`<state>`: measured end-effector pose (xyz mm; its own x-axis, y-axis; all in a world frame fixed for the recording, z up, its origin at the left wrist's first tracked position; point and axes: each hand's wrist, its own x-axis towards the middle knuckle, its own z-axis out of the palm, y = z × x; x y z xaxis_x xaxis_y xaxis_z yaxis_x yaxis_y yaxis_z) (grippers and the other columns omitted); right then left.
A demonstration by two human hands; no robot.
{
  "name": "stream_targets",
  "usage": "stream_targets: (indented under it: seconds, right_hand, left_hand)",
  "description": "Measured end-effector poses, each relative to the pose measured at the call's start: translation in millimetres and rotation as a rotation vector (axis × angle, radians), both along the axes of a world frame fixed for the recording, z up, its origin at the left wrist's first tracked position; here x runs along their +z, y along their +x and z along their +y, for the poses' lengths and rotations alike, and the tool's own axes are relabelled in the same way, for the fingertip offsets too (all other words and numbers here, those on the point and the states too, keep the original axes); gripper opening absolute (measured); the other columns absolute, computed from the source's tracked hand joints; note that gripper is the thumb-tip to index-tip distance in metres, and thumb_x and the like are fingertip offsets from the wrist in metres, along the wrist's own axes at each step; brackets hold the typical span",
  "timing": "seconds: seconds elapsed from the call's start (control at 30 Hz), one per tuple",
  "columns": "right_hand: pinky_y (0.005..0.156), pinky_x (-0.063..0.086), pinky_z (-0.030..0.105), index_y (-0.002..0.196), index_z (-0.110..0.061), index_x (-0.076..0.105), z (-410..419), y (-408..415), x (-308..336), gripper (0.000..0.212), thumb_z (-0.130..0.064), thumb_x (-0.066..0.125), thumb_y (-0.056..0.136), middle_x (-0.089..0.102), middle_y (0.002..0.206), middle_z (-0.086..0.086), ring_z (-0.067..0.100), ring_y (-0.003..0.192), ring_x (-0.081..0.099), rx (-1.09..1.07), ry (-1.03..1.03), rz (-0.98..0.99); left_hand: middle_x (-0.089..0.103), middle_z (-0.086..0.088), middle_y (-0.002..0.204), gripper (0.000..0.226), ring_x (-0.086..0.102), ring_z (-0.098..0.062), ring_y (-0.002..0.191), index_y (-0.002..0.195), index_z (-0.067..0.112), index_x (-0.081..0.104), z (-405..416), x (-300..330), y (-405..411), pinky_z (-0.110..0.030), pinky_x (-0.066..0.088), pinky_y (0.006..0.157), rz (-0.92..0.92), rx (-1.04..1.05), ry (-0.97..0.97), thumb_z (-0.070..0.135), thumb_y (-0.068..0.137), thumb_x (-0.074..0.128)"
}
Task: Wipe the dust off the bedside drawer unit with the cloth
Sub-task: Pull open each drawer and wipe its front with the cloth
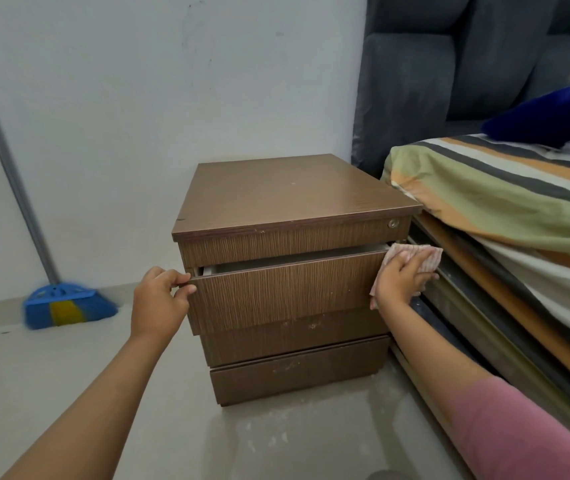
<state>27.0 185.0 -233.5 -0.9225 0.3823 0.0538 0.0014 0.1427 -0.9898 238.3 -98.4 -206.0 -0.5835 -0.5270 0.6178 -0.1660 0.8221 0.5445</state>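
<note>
A brown wood-grain bedside drawer unit (294, 192) stands on the floor against the white wall, beside the bed. Its second drawer (287, 289) is pulled partly out. My left hand (160, 299) pinches the drawer front's upper left corner. My right hand (401, 280) presses a pale pink striped cloth (422, 256) against the drawer's right end, in the narrow gap by the bed. Part of the cloth is hidden under my fingers. A small lock (393, 223) sits at the top right of the unit's front.
A bed with a striped sheet (505, 202) and a blue pillow (553, 116) is close on the right, its frame (484, 327) nearly touching the unit. A blue broom (65, 306) leans against the wall at the left. The grey floor (276, 438) looks dusty.
</note>
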Motion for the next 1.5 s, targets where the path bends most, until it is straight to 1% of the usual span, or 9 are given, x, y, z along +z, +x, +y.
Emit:
stream_targets:
  seconds: [0.17, 0.33, 0.5, 0.63, 0.8, 0.97, 1.2, 1.37, 1.5]
  right_hand:
    - [0.110, 0.018, 0.064, 0.147, -0.036, -0.008, -13.0, 12.6, -10.9, 0.056, -0.041, 0.022, 0.101, -0.018, 0.156, 0.015, 0.044, 0.142, -0.001, 0.035, 0.060, 0.064]
    - [0.098, 0.041, 0.059, 0.147, -0.041, 0.006, -7.8, 24.4, -18.7, 0.055, -0.041, 0.027, 0.097, 0.022, 0.154, 0.011, 0.039, 0.130, 0.040, -0.020, -0.202, -0.064]
    - [0.103, 0.037, 0.042, 0.149, -0.030, 0.014, -7.4, 21.8, 4.4, 0.054, -0.018, 0.033, 0.100, 0.016, 0.157, 0.011, 0.032, 0.137, 0.032, -0.093, -0.163, 0.092]
    - [0.112, 0.025, 0.054, 0.150, -0.027, 0.009, -21.7, 18.2, 27.9, 0.057, -0.017, 0.035, 0.100, -0.009, 0.158, 0.014, 0.038, 0.144, 0.008, 0.000, -0.036, 0.044]
    - [0.111, 0.014, 0.060, 0.149, -0.027, 0.015, -17.5, 4.6, 25.2, 0.053, -0.024, 0.034, 0.100, -0.013, 0.157, 0.017, 0.040, 0.143, -0.004, -0.037, -0.012, -0.006]
    - [0.109, 0.019, 0.060, 0.147, -0.026, 0.024, 3.1, -10.4, 26.5, 0.050, -0.026, 0.033, 0.098, -0.003, 0.158, 0.017, 0.040, 0.143, 0.003, -0.097, -0.001, 0.006]
    - [0.092, 0.042, 0.038, 0.127, -0.012, 0.048, 25.6, -26.2, 29.3, 0.034, -0.025, 0.035, 0.098, 0.054, 0.129, 0.016, 0.035, 0.117, 0.052, -0.197, -0.015, 0.094]
    - [0.099, 0.039, 0.037, 0.133, -0.020, 0.045, 25.9, -21.0, 32.1, 0.036, -0.021, 0.035, 0.098, 0.049, 0.135, 0.010, 0.029, 0.121, 0.049, -0.219, -0.109, 0.129]
    - [0.104, 0.030, 0.033, 0.143, -0.024, 0.033, 16.1, -0.7, 27.2, 0.046, -0.024, 0.040, 0.098, 0.030, 0.149, 0.010, 0.026, 0.135, 0.034, -0.122, 0.015, 0.240]
  left_hand:
    - [0.056, -0.008, 0.082, 0.016, 0.051, -0.018, 0.074, 0.091, -0.002, 0.069, 0.8, -0.1, -0.1, -0.028, 0.039, 0.066, 0.004, 0.001, -0.001, 0.005, 0.077, 0.072]
    - [0.057, -0.010, 0.081, 0.014, 0.051, -0.019, 0.073, 0.088, -0.001, 0.069, -1.9, -0.3, 0.4, -0.028, 0.039, 0.066, 0.002, -0.010, -0.014, 0.004, 0.076, 0.073]
    - [0.057, -0.010, 0.081, 0.014, 0.051, -0.019, 0.073, 0.088, -0.001, 0.069, -2.5, -1.4, 0.2, -0.029, 0.040, 0.066, 0.004, -0.012, -0.017, 0.004, 0.076, 0.073]
    - [0.056, -0.009, 0.081, 0.014, 0.052, -0.019, 0.074, 0.088, -0.001, 0.069, -0.9, -1.3, 0.4, -0.029, 0.040, 0.065, 0.002, -0.012, -0.016, 0.004, 0.076, 0.072]
    - [0.057, -0.010, 0.080, 0.014, 0.052, -0.019, 0.072, 0.089, -0.002, 0.069, -2.6, -1.8, 0.8, -0.029, 0.041, 0.065, 0.003, -0.020, -0.019, 0.003, 0.076, 0.072]
    - [0.056, -0.009, 0.080, 0.014, 0.052, -0.019, 0.072, 0.089, -0.002, 0.069, -0.6, -1.6, 0.9, -0.026, 0.039, 0.064, 0.017, -0.028, -0.015, 0.002, 0.076, 0.072]
    - [0.055, -0.008, 0.080, 0.013, 0.052, -0.019, 0.072, 0.088, -0.002, 0.068, 0.2, -1.8, 0.3, -0.027, 0.039, 0.064, 0.031, -0.032, -0.007, 0.002, 0.076, 0.072]
    - [0.055, -0.009, 0.080, 0.013, 0.051, -0.017, 0.071, 0.088, -0.002, 0.069, -1.3, -2.2, 0.3, -0.027, 0.038, 0.063, 0.028, -0.025, -0.019, 0.002, 0.076, 0.072]
    - [0.055, -0.008, 0.080, 0.013, 0.050, -0.017, 0.072, 0.088, -0.002, 0.068, -1.3, -3.0, -0.4, -0.028, 0.038, 0.064, 0.030, -0.024, -0.010, 0.003, 0.076, 0.072]
